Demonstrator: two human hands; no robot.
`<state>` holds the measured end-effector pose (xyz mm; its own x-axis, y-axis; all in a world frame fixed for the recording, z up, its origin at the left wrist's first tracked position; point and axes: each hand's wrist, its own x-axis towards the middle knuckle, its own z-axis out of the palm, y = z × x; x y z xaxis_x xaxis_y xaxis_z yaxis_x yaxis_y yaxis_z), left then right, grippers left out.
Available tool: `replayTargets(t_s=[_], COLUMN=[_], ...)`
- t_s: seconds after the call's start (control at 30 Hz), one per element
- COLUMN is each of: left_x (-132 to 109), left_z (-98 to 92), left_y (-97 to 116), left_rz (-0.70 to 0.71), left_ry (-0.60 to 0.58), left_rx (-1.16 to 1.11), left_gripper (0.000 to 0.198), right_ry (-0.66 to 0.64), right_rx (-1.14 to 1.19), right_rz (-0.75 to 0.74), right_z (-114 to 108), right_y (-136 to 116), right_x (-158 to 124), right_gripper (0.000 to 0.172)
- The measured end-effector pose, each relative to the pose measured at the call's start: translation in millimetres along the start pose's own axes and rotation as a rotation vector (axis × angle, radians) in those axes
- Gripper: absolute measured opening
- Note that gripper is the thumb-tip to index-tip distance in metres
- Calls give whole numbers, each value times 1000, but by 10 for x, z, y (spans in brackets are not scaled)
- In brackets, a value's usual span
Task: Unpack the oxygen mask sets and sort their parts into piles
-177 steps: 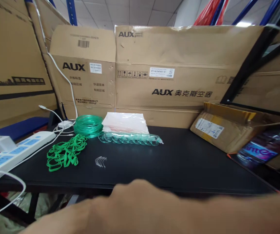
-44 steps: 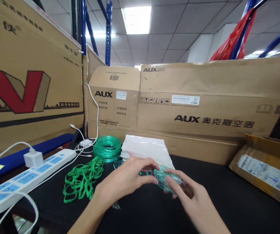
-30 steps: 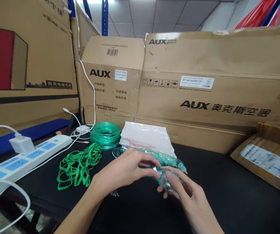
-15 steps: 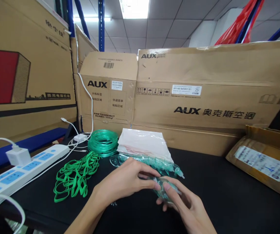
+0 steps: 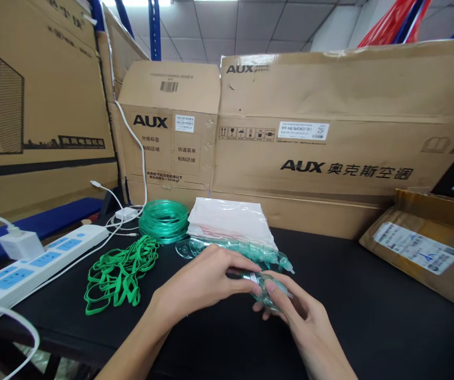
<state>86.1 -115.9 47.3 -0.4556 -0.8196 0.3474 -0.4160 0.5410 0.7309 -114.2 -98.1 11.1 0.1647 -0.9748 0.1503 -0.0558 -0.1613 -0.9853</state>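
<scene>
While I am watching through the head camera, the left hand [image 5: 203,282] is pinching the near edge of a clear green mask [image 5: 271,295] between thumb and fingertips, and the right hand [image 5: 301,316] is gripping the same mask from below and from the right, its fingers curling around the soft plastic. The mask is hanging just above the black table [image 5: 369,316], near its front middle, and both hands are meeting on it. Just behind the hands, a row of nested masks [image 5: 234,248] is lying on its side, and a stack of clear bags [image 5: 229,221] is sitting right behind that row, touching it. To the left, a coil of green tubing [image 5: 164,219] is resting beside the bags, with a loose heap of green bands [image 5: 118,274] nearer to me. A white power strip [image 5: 32,264] is lying at the far left edge. Cardboard boxes [image 5: 329,132] are standing along the back, and a brown parcel [image 5: 420,248] is leaning at the right.
</scene>
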Motion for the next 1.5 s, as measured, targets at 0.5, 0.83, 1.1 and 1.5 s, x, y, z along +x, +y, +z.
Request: replayTargets(t_s=[0.5,0.83,1.1,1.5], left_x=[-16,-4,5,11], left_z=[-41,-53,-8,-5], left_y=[14,52,33,-1], left_rz=[-66,-22,2,-101], left_ry=[29,33,33,54], left_rx=[-147,-120,-88,-255], left_gripper=[35,28,34,36], right_ry=[91,121,135,-9], right_rx=[16,50,27,-21], right_rz=[-25,-47,-35,-50], right_z=[55,86,67,-22], right_y=[-68,-97,-68,18], right_x=[-31,-77,-52,-24], right_gripper=[42,43,44,50])
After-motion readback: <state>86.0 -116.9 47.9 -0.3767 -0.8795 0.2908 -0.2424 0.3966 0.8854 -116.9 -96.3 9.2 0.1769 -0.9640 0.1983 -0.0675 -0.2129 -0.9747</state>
